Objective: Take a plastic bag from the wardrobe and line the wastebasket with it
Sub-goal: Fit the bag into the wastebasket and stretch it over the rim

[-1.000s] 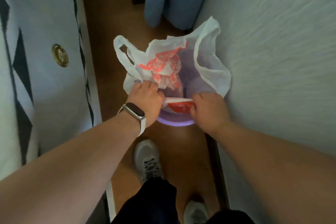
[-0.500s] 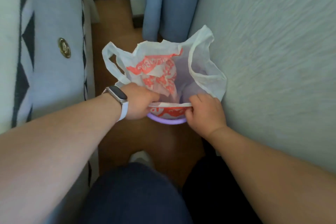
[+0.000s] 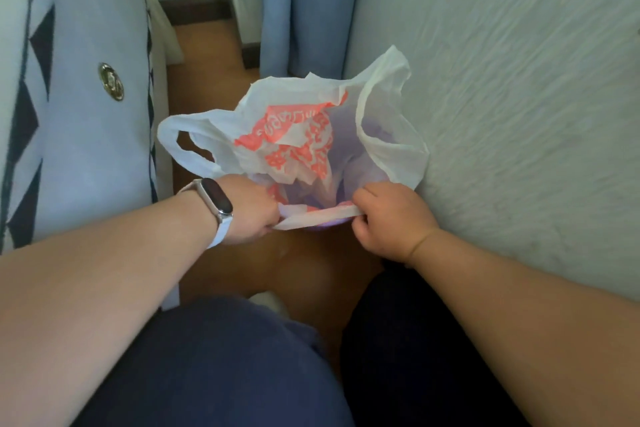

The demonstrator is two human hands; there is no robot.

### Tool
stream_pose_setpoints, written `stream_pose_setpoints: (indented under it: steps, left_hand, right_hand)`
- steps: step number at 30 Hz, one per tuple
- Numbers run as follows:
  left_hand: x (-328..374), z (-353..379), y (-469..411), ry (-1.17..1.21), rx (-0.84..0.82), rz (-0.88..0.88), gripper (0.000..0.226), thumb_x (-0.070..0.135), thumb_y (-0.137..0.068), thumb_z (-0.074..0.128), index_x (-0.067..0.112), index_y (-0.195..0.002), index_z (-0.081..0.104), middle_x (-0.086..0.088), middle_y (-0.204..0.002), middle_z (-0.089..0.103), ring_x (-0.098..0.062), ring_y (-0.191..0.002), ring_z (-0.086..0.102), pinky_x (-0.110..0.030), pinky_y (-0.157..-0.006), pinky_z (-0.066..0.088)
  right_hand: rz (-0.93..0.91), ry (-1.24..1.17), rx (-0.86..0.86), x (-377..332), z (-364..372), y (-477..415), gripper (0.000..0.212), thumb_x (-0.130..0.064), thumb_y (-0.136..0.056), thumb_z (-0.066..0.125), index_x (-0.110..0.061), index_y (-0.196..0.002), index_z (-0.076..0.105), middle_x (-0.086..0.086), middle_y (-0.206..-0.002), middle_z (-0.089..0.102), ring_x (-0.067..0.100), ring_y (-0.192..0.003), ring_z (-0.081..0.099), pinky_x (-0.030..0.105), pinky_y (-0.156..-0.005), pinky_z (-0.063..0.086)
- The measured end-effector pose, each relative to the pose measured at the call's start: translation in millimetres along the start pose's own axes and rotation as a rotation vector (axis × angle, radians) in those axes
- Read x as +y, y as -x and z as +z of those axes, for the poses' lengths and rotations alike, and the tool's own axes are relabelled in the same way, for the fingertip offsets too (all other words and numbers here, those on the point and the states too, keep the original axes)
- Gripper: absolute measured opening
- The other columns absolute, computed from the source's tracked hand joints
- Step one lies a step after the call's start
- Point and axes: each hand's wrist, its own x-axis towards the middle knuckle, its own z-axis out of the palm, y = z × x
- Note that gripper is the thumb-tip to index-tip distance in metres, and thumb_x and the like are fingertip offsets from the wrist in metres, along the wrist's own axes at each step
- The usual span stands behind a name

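Brown wood floor (image 3: pixel 311 263) runs down a thin gap between a white wardrobe (image 3: pixel 93 114) on the left and a pale bumpy wall (image 3: pixel 502 97) on the right. Closest to the camera are two dark knees, and a bit of a white shoe (image 3: pixel 268 300) peeks out between them; the rest of the shoe is hidden.

Next come the hands. The left hand (image 3: pixel 251 210), with a white watch (image 3: pixel 214 204) on its wrist, is closed tight on the near edge of the plastic bag (image 3: pixel 294 135). The right hand (image 3: pixel 388 218) is closed too, pinching the same edge from the other side, so the edge is pulled flat between them.

The bag is white with orange-red writing, but the letters are crumpled and cannot be read. It sits open inside a purple wastebasket (image 3: pixel 323 227). Only a small bit of the purple rim shows under the stretched edge. One bag handle loops out to the left and the other stands up by the wall.

Farther back, a round gold knob (image 3: pixel 111 81) is on the wardrobe, and blue curtains (image 3: pixel 304 3) hang down.
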Motion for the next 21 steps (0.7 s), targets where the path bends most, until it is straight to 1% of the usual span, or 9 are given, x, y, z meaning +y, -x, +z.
stream_pose_setpoints:
  steps: [2, 4, 7, 9, 11, 15, 17, 19, 21]
  left_hand:
    - [-2, 1, 0, 0.010, 0.014, -0.017, 0.029, 0.032, -0.101, 0.044, 0.024, -0.121, 0.064, 0.001, -0.117, 0.065, -0.022, -0.105, 0.060, -0.027, -0.083, 0.040]
    - [-8, 5, -3, 0.036, 0.019, -0.016, 0.030, 0.033, -0.102, 0.042, 0.027, -0.122, 0.063, 0.003, -0.117, 0.065, -0.021, -0.104, 0.061, -0.029, -0.085, 0.044]
    - [-12, 13, -9, -0.003, -0.049, -0.011, 0.035, 0.028, -0.101, 0.042, 0.029, -0.133, 0.056, 0.000, -0.127, 0.062, -0.024, -0.111, 0.060, -0.034, -0.091, 0.046]
    - [-9, 18, -15, -0.057, -0.109, -0.017, 0.034, 0.021, -0.099, 0.047, 0.025, -0.130, 0.060, -0.003, -0.127, 0.062, -0.027, -0.113, 0.060, -0.036, -0.091, 0.046]
    - [-9, 23, -20, -0.064, -0.111, -0.050, 0.030, 0.017, -0.096, 0.050, 0.023, -0.120, 0.066, -0.005, -0.121, 0.066, -0.027, -0.108, 0.062, -0.036, -0.088, 0.048]
    - [-24, 40, -23, 0.048, -0.021, -0.113, 0.026, 0.019, -0.094, 0.046, 0.024, -0.107, 0.068, -0.003, -0.110, 0.068, -0.026, -0.096, 0.064, -0.035, -0.082, 0.052]
    - [-26, 43, -22, 0.123, 0.017, -0.118, 0.025, 0.025, -0.095, 0.044, 0.025, -0.107, 0.066, -0.001, -0.109, 0.067, -0.024, -0.096, 0.062, -0.031, -0.073, 0.046]
    - [-26, 36, -17, 0.140, 0.076, -0.101, 0.022, 0.032, -0.095, 0.043, 0.026, -0.095, 0.064, 0.001, -0.099, 0.065, -0.021, -0.087, 0.059, -0.027, -0.064, 0.035]
    - [-24, 21, -11, 0.131, 0.212, -0.105, 0.025, 0.037, -0.093, 0.042, 0.025, -0.076, 0.056, 0.004, -0.079, 0.059, -0.017, -0.069, 0.052, -0.027, -0.053, 0.029]
  right_hand:
    - [0.005, -0.018, -0.042, 0, 1, 3, 0.032, -0.032, -0.074, 0.043, -0.010, -0.079, 0.066, 0.013, -0.078, 0.065, 0.036, -0.066, 0.062, 0.038, -0.053, 0.050]
    - [0.038, 0.005, -0.105, 1, 4, 7, 0.030, -0.028, -0.080, 0.052, -0.011, -0.096, 0.072, 0.013, -0.095, 0.069, 0.036, -0.083, 0.065, 0.040, -0.065, 0.055]
    - [0.071, 0.012, -0.134, 8, 10, 6, 0.022, -0.023, -0.084, 0.062, -0.015, -0.101, 0.075, 0.008, -0.100, 0.070, 0.034, -0.091, 0.065, 0.039, -0.070, 0.055]
    - [0.113, 0.004, -0.185, 10, 12, 5, 0.026, -0.026, -0.090, 0.057, -0.019, -0.107, 0.074, 0.005, -0.106, 0.069, 0.031, -0.098, 0.064, 0.037, -0.078, 0.053]
    - [0.145, 0.001, -0.219, 14, 15, 4, 0.029, -0.029, -0.093, 0.052, -0.022, -0.112, 0.073, 0.003, -0.110, 0.069, 0.030, -0.102, 0.063, 0.037, -0.083, 0.053]
    - [0.200, 0.015, -0.308, 16, 21, 0, 0.031, -0.031, -0.093, 0.048, -0.025, -0.114, 0.071, 0.002, -0.113, 0.068, 0.029, -0.105, 0.061, 0.037, -0.084, 0.053]
    - [0.247, -0.007, -0.324, 15, 22, 0, 0.031, -0.034, -0.093, 0.049, -0.025, -0.112, 0.070, 0.004, -0.113, 0.068, 0.029, -0.106, 0.061, 0.037, -0.084, 0.053]
    - [0.297, -0.033, -0.269, 10, 17, 2, 0.029, -0.039, -0.090, 0.050, -0.021, -0.103, 0.069, 0.006, -0.105, 0.069, 0.031, -0.099, 0.063, 0.037, -0.079, 0.053]
    - [0.337, -0.107, -0.110, 4, 9, 2, 0.024, -0.039, -0.088, 0.052, -0.019, -0.089, 0.066, 0.005, -0.095, 0.069, 0.031, -0.091, 0.064, 0.036, -0.071, 0.052]
